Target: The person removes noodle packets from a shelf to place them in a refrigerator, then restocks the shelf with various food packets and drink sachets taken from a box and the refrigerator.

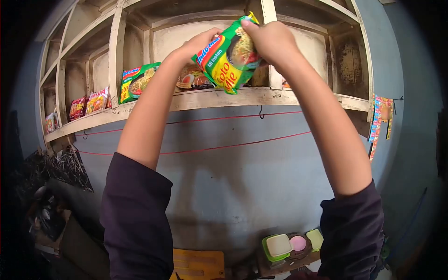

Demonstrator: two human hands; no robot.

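A green and yellow instant noodle packet (232, 58), printed "Soto Mie", is held up tilted in front of the wooden shelf. My right hand (272, 41) grips its upper right corner, thumb on the front face. At its left edge is my left hand (198, 44), fingers curled and partly hidden behind the packet. Another green noodle packet (138, 82) leans upright on the shelf, left of my left forearm. Behind my hands, a darker packet with food pictures (193, 78) stands in the middle compartment, partly covered.
The worn cream shelf (224, 99) has several compartments; red and pink packets (97, 99) stand at left. Hooks (261, 112) and red strings (233, 146) hang below. Sachet strips (380, 119) hang at right. Lidded containers (278, 245) sit low, near a yellow board (198, 264).
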